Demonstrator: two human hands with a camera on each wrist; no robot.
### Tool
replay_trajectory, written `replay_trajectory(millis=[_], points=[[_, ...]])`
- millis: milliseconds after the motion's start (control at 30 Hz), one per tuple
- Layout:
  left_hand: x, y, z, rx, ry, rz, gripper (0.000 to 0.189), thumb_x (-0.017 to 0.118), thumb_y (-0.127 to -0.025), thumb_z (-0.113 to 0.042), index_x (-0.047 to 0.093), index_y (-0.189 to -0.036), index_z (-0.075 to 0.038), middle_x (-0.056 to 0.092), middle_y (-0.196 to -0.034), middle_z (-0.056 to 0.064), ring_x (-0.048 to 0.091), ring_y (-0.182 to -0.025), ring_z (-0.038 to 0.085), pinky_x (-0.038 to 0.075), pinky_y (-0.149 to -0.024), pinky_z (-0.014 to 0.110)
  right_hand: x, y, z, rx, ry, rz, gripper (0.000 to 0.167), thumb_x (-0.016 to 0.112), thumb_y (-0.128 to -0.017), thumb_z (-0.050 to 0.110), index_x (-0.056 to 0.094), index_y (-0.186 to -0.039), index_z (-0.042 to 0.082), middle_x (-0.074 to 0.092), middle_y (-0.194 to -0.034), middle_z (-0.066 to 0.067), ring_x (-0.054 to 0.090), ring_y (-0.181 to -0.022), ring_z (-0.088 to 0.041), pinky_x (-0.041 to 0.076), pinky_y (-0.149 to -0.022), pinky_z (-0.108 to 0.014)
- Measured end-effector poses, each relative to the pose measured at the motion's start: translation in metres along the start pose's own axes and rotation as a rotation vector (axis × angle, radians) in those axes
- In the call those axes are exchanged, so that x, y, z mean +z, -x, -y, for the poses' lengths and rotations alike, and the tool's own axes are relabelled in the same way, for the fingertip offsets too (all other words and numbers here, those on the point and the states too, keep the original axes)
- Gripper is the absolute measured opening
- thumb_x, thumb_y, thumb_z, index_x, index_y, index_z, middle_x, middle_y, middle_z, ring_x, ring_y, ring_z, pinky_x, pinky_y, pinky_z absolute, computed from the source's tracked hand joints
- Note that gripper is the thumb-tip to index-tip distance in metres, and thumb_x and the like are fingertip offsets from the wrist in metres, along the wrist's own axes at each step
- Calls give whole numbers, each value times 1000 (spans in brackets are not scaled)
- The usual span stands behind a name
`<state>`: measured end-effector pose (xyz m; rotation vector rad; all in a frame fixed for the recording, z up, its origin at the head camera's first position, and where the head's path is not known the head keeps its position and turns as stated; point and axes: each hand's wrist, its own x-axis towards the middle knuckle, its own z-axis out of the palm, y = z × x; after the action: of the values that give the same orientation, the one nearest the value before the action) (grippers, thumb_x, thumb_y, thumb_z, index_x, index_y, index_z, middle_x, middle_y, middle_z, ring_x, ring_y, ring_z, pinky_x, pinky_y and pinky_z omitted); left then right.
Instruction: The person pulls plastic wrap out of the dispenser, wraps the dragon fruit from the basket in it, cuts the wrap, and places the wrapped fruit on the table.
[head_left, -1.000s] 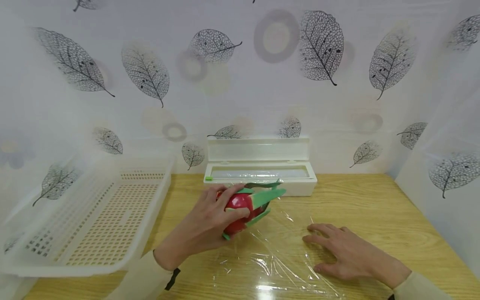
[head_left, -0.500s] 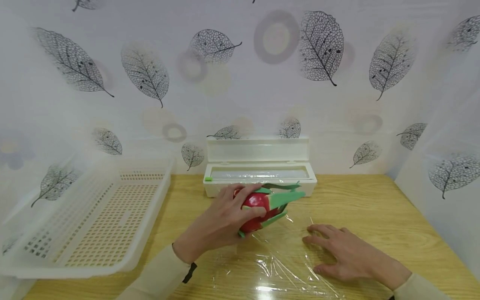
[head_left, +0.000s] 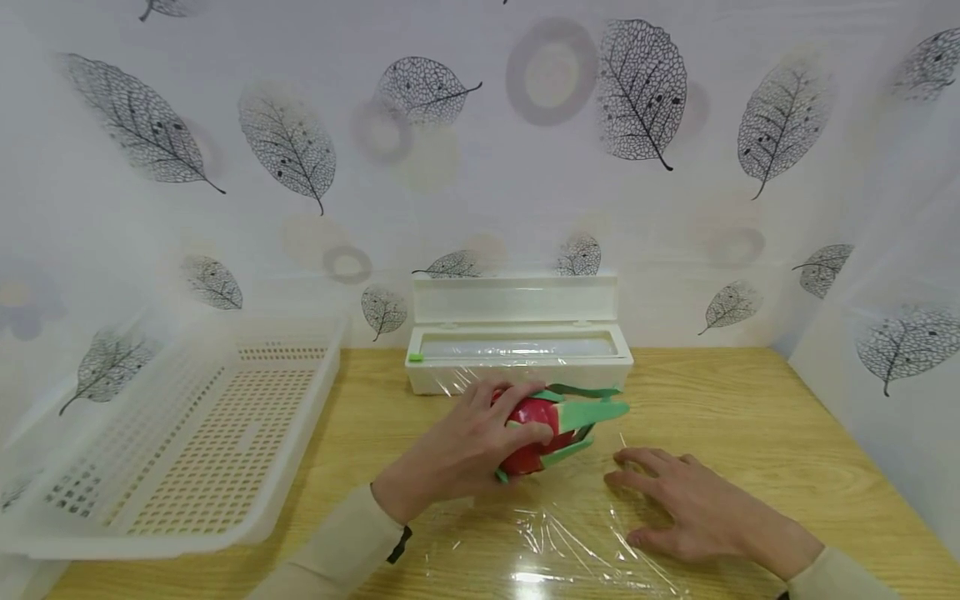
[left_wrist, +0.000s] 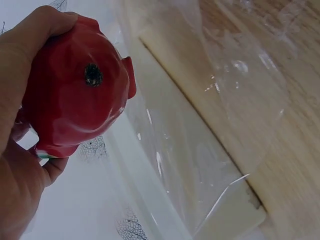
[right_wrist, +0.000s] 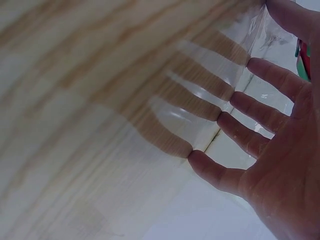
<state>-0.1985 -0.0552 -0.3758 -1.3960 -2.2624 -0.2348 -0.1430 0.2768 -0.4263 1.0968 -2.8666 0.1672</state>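
My left hand (head_left: 477,443) grips a red dragon fruit (head_left: 528,414) with green leaf tips that point right, held over a sheet of clear plastic wrap (head_left: 558,533). In the left wrist view the dragon fruit (left_wrist: 75,85) shows its rounded end with a dark spot, thumb and fingers curled round it. The wrap runs from the white wrap dispenser box (head_left: 517,377) at the back, lid up, toward the front of the table. At the wrap's right side my right hand (head_left: 697,508) rests, fingers spread. In the right wrist view its fingertips (right_wrist: 200,159) touch the surface.
A white perforated plastic basket (head_left: 262,508) stands at the left of the wooden table (head_left: 750,400). A leaf-printed sheet (head_left: 480,192) hangs behind the table and along its sides. The green slider (head_left: 416,357) sits at the left end of the dispenser.
My left hand has carried the dragon fruit to the right, over the wrap, and slightly lower in the last half second. The right hand has stayed in place.
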Motion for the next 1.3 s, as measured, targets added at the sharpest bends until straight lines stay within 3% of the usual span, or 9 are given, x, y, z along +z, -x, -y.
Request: replay_trajectory(millis=[367,767,1133,1300], points=[[11,4,0,-20,-16,68,62,91,-70,-47,60,-121,-30,45,-155,12,50,-127,31,48,-105,46,1,0,-1,-10,-3,-1,59,71,-85,61,62,-134,30,60,-140,-6,62,-122,-30,52,-82,-53],[15,5,2,-24,-34,92,58,88,-73,-44,60,-122,-31,51,-149,11,53,-126,30,51,-103,43,2,1,0,-11,21,-17,59,71,-85,62,62,-134,32,61,-140,-5,63,-121,-29,52,-82,-52],[14,3,0,-38,-44,238,66,84,-80,-48,56,-140,-41,44,-157,5,47,-135,27,46,-108,45,1,0,1,12,-3,16,58,68,-87,64,62,-135,31,60,-140,-5,62,-123,-28,53,-84,-53],[14,2,0,-38,-20,224,73,84,-81,-48,51,-146,-41,45,-156,4,45,-138,27,48,-107,46,0,0,1,31,-16,31,58,70,-86,61,61,-136,33,59,-142,-4,62,-125,-28,52,-87,-54]])
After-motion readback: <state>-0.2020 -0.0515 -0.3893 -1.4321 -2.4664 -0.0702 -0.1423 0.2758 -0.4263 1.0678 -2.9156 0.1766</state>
